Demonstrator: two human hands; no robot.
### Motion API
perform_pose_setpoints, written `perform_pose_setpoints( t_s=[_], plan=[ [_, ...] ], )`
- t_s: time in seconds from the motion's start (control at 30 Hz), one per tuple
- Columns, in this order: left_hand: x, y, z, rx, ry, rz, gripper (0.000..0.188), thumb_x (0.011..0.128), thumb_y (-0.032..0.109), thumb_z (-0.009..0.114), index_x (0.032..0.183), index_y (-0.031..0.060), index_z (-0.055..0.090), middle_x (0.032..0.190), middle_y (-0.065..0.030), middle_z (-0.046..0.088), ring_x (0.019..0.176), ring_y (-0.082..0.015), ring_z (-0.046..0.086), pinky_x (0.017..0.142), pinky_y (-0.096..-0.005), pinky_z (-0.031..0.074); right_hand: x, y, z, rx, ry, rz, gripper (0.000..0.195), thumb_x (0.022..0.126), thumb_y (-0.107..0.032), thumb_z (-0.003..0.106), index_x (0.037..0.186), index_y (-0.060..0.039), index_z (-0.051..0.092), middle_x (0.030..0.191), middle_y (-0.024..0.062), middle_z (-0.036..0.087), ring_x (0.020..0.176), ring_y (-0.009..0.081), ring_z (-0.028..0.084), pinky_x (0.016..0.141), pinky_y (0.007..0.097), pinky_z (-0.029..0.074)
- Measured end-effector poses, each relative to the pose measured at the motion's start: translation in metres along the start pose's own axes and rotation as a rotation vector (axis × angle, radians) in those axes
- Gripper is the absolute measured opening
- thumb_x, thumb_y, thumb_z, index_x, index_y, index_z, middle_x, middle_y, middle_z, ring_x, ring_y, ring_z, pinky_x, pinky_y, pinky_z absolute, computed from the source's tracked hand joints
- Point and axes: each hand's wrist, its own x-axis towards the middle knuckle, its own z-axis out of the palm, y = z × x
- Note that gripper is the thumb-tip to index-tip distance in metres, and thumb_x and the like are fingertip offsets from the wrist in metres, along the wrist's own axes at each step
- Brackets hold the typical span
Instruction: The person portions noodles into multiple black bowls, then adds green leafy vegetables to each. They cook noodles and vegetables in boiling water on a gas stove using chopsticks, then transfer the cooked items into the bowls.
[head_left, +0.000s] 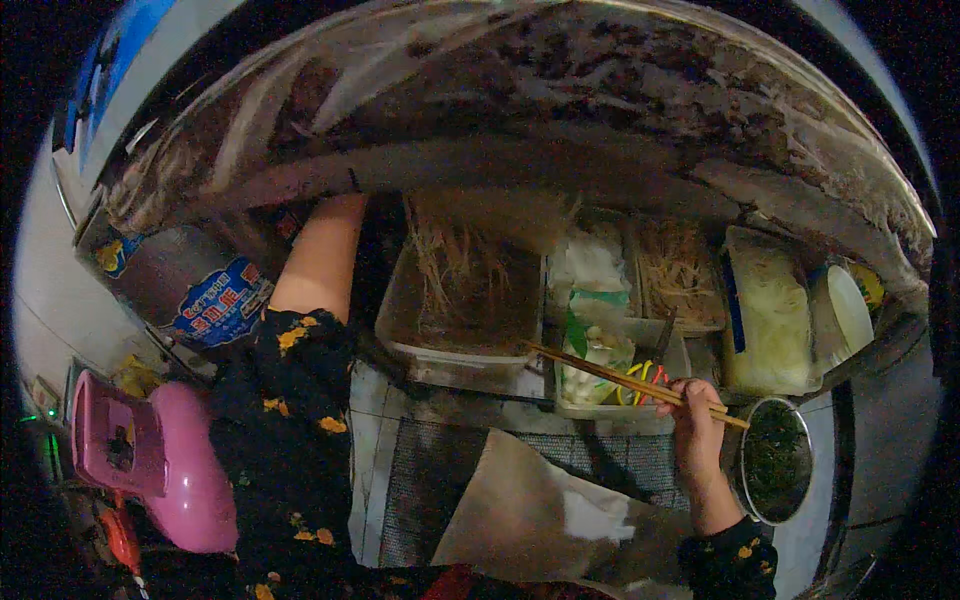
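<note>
My right hand (694, 412) grips a pair of wooden chopsticks (600, 369), held level. Their tips point left, over the near right corner of a plastic tray (465, 352) holding thin brownish noodle-like strands (469, 270). Beneath the chopsticks stands a small clear plastic bin (622, 409) with coloured rubber bands (645, 379) in it. Just right of my wrist is a round metal-rimmed bowl (742, 480) of dark green chopped leaves (776, 457). My left forearm (319, 255) reaches forward under the hazy overhanging cover (480, 161); the left hand itself is hidden there.
Farther right stand a tub of pale translucent noodles (772, 315) and a white bowl (851, 315). Another container of brownish strands (679, 262) lies behind the small bin. At left are a pink plastic container (195, 472) and a printed blue label (217, 304). Below hangs dark mesh (420, 480).
</note>
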Motion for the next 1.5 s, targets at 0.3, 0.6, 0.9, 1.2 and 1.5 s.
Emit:
perform_pose_setpoints(
  t_s=[0.3, 0.6, 0.9, 1.2, 1.5],
  plan=[
    [-0.027, 0.005, 0.037, 0.441, -0.112, 0.046, 0.041, 0.086, 0.033, 0.044, 0.118, 0.0085, 0.047, 0.122, -0.0130, 0.047, 0.112, -0.0273, 0.043, 0.097, -0.0413, 0.033, 0.004, -0.003, -0.006, 0.011, 0.035, -0.027, 0.023, 0.088, -0.025, 0.051, 0.084, -0.0022, 0.051, 0.083, 0.0089, 0.057, 0.069, 0.0186, 0.058, 0.065, 0.0308, 0.048],
    [-0.002, -0.020, 0.017, -0.588, 0.135, -0.033, 0.041, 0.087, 0.034, 0.042, 0.120, 0.0092, 0.045, 0.123, -0.0112, 0.044, 0.113, -0.0264, 0.041, 0.097, -0.0408, 0.031, 0.016, -0.009, 0.000, 0.029, 0.041, -0.050, 0.024, 0.088, -0.027, 0.049, 0.086, -0.0032, 0.049, 0.081, 0.0080, 0.053, 0.070, 0.0186, 0.056, 0.067, 0.0313, 0.046],
    [-0.016, -0.054, 0.035, -1.177, 0.102, -0.096, 0.042, 0.088, 0.035, 0.040, 0.121, 0.0098, 0.043, 0.125, -0.0094, 0.042, 0.114, -0.0256, 0.039, 0.098, -0.0403, 0.030, 0.020, -0.006, 0.005, 0.029, 0.007, -0.019, 0.024, 0.088, -0.026, 0.050, 0.087, -0.0021, 0.051, 0.083, 0.0080, 0.056, 0.070, 0.0181, 0.058, 0.066, 0.0301, 0.047],
    [-0.022, 0.035, 0.005, -2.018, -0.042, -0.020, 0.041, 0.087, 0.039, 0.043, 0.116, 0.0105, 0.046, 0.112, -0.0085, 0.049, 0.101, -0.0234, 0.046, 0.088, -0.0397, 0.038, 0.033, -0.011, 0.002, 0.039, 0.075, -0.014, 0.024, 0.088, -0.027, 0.050, 0.089, -0.0031, 0.051, 0.088, 0.0089, 0.056, 0.074, 0.0192, 0.058, 0.067, 0.0297, 0.048],
    [-0.013, -0.034, 0.004, -1.226, 0.145, -0.087, 0.040, 0.088, 0.035, 0.043, 0.118, 0.0101, 0.047, 0.120, -0.0100, 0.047, 0.109, -0.0268, 0.043, 0.095, -0.0393, 0.034, 0.045, -0.012, 0.023, 0.090, -0.039, 0.009, 0.022, 0.087, -0.027, 0.051, 0.092, -0.0052, 0.049, 0.091, 0.0076, 0.055, 0.079, 0.0205, 0.058, 0.070, 0.0298, 0.048]
  ],
)
